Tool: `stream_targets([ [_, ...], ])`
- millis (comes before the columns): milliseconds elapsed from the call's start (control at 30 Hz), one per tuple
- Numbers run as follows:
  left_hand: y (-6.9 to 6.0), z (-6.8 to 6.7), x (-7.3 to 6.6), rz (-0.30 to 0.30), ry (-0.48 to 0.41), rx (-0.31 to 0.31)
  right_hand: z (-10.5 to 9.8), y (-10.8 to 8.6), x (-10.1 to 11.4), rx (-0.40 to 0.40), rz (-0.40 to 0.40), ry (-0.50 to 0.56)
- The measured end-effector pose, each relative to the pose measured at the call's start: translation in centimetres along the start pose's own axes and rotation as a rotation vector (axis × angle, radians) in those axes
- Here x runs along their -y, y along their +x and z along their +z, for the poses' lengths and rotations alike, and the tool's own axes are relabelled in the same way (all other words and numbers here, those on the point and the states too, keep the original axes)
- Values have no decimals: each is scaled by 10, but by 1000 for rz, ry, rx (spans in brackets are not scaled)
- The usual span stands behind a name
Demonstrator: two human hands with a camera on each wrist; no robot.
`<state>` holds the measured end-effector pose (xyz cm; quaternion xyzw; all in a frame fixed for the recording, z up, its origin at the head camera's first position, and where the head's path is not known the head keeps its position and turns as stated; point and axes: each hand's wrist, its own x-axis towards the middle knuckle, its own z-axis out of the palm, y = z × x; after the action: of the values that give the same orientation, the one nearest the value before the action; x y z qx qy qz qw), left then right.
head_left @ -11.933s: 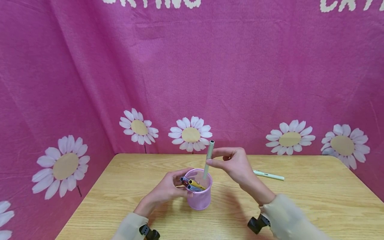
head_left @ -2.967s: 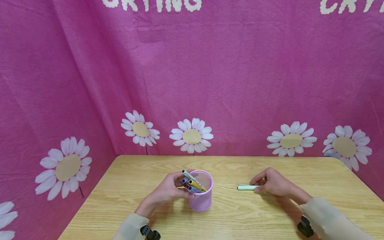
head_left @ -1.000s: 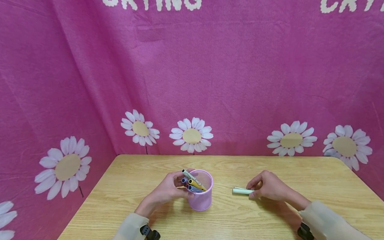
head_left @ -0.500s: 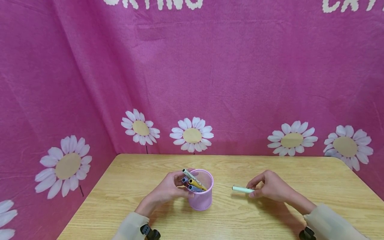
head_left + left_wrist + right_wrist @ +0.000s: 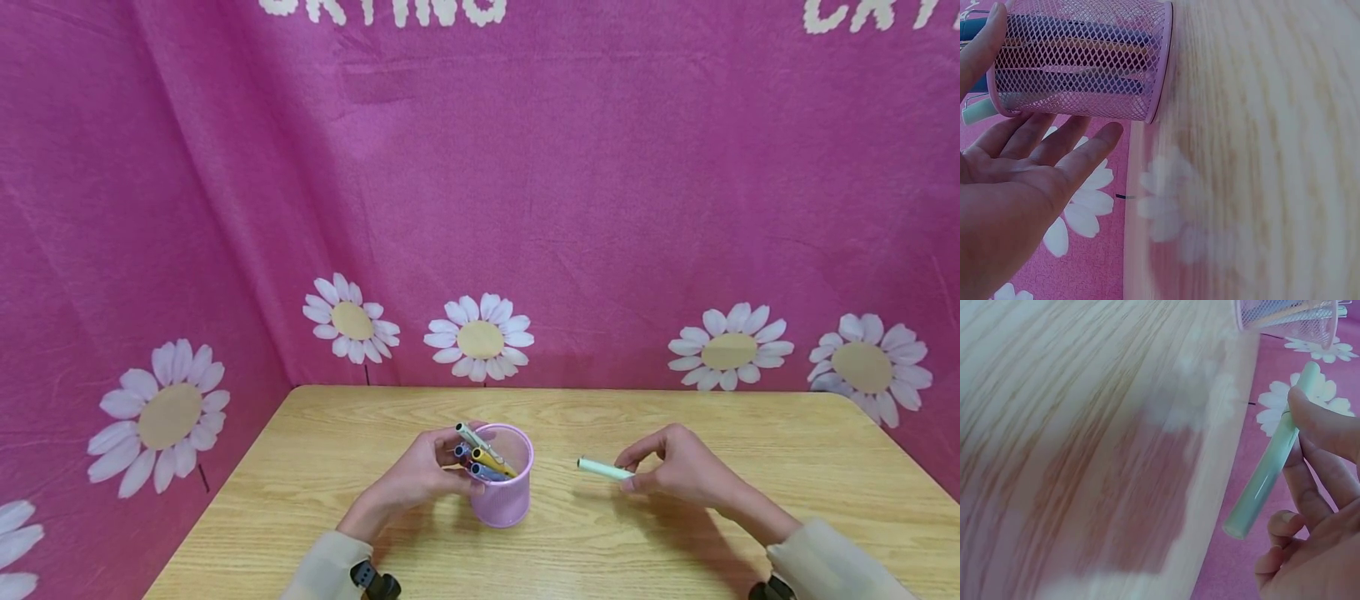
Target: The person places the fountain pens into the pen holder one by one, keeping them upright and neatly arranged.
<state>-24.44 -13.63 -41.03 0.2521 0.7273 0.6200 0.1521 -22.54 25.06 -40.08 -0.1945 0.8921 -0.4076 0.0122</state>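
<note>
My left hand (image 5: 420, 475) holds a pink mesh pen cup (image 5: 504, 500) by its left side, the thumb in front and the fingers behind. In the left wrist view the fingertips touch the mesh wall of the cup (image 5: 1079, 59). Several capped pens lean in it towards the left, among them a yellow one (image 5: 491, 461) and a pale green one (image 5: 471, 435). To the right of the cup, my right hand (image 5: 678, 471) pinches another pale green pen (image 5: 600, 469) between thumb and fingers. This pen (image 5: 1260, 481) appears slightly above the table, its free end pointing left towards the cup.
The wooden table (image 5: 360, 425) carries the cup and reaches back to a pink cloth (image 5: 600, 208) printed with daisies. The cloth also closes off the left side. Dark wrist cameras (image 5: 378, 583) sit at both cuffs.
The pale green pen held over the cup earlier now leans inside it. My right hand has since taken the second pen from the table, shifted it left and raised it slightly. The left hand stays put.
</note>
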Motion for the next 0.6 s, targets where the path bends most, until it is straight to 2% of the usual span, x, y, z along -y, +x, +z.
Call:
stream_targets([
  [200,0,0,0,28,-11,11,1,-1,8,-26,6,6],
  [600,0,1,0,-15,14,-18,4,-4,29,-88,18,31],
])
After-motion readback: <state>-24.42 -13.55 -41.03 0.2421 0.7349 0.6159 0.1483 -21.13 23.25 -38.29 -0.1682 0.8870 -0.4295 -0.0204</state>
